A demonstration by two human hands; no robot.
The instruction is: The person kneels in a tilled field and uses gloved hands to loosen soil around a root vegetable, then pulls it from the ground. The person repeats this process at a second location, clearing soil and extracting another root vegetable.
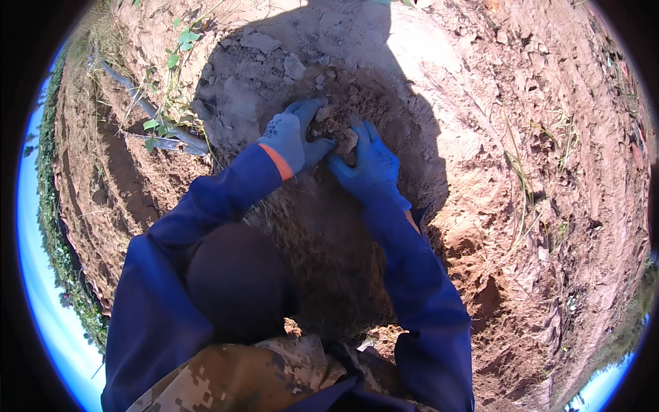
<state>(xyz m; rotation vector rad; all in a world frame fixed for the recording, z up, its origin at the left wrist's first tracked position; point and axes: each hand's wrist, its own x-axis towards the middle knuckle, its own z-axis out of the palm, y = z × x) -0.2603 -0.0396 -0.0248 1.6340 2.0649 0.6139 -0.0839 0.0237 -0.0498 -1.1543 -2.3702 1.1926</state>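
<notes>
Both hands wear gloves and rest in loose brown soil within the person's shadow. My left hand, in a grey-blue glove with an orange cuff, has its thumb spread from its fingers against the crumbly dirt. Opposite it, my right hand, in a blue knit glove, curves its thumb and fingers around a soil clod. Whether the right hand grips the clod or only touches it is unclear. The two thumbs point towards each other below the dirt. Some fingertips are hidden in the soil.
Pale clods lie beyond the left hand. A grey hose-like strip and a green leafy vine run along the left. Dry stalks lie on the rough ground at right.
</notes>
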